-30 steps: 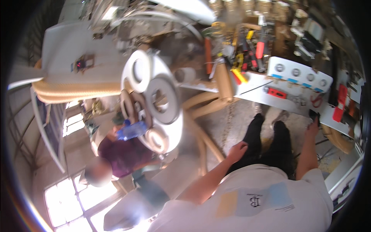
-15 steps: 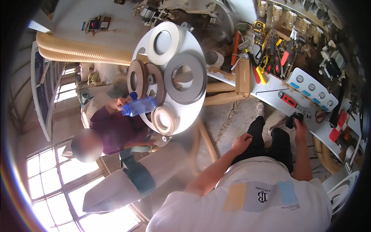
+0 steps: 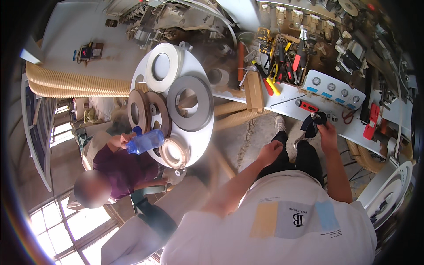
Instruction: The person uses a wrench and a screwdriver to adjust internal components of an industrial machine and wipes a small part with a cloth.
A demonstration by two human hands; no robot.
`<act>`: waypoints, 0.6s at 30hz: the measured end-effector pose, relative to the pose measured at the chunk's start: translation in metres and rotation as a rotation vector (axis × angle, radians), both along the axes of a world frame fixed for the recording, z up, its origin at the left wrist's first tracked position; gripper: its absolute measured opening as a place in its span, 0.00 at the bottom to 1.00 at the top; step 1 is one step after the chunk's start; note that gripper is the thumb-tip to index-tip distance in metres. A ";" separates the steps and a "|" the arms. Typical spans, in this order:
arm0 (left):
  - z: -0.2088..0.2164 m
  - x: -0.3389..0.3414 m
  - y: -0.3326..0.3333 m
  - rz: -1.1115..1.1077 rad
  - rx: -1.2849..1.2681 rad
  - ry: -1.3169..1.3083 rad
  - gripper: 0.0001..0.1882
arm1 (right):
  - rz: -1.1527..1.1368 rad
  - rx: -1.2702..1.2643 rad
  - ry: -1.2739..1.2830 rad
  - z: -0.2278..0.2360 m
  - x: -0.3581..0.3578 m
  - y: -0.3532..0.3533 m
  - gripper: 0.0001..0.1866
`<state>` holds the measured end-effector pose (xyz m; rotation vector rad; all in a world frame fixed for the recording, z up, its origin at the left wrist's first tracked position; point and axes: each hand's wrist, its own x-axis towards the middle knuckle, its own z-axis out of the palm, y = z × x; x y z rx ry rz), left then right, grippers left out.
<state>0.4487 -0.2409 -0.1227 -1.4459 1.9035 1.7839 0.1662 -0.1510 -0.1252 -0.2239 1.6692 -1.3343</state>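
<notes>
My right hand [image 3: 327,133] is closed on a dark navy, cloth-like object [image 3: 310,126], with a small metal piece [image 3: 314,115] at its top. It is held beside the bench's front edge, close to a red-and-black hand tool [image 3: 306,106]; its exact kind is unclear. My left hand [image 3: 270,153] hangs in front of my body with its fingers curled in. Whether anything lies inside those fingers is hidden.
On the bench [image 3: 287,104] lie several hand tools, a cardboard box [image 3: 254,92], a gauge panel [image 3: 334,89] and a red tool [image 3: 372,121]. Leftward stands a round white disc [image 3: 204,73] carrying edging rolls. Beside it, another person [image 3: 128,165] holds a blue bottle [image 3: 148,141].
The whole view has shifted, with the bench and disc now further left in it. More of the dark object shows, to the left of my right hand. My left hand stays curled.
</notes>
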 end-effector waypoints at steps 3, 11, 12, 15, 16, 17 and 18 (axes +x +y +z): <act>0.000 -0.003 -0.004 -0.023 -0.015 0.012 0.12 | 0.025 0.021 0.036 0.008 0.000 0.006 0.17; 0.034 -0.043 -0.028 0.137 0.250 0.150 0.11 | -0.017 -0.100 -0.033 0.029 0.011 0.008 0.13; 0.039 -0.052 -0.033 0.137 0.284 0.187 0.11 | -0.017 -0.119 -0.063 0.040 0.011 0.006 0.12; 0.069 -0.079 -0.045 0.128 0.348 0.241 0.13 | -0.064 -0.221 -0.087 0.054 0.013 0.005 0.12; 0.088 -0.091 -0.049 0.121 0.345 0.237 0.14 | -0.085 -0.233 -0.105 0.057 0.013 0.008 0.11; 0.098 -0.098 -0.052 0.118 0.337 0.227 0.15 | -0.082 -0.218 -0.102 0.060 0.011 0.012 0.11; 0.094 -0.103 -0.054 0.035 0.251 0.317 0.18 | -0.076 -0.203 -0.100 0.062 0.009 0.017 0.11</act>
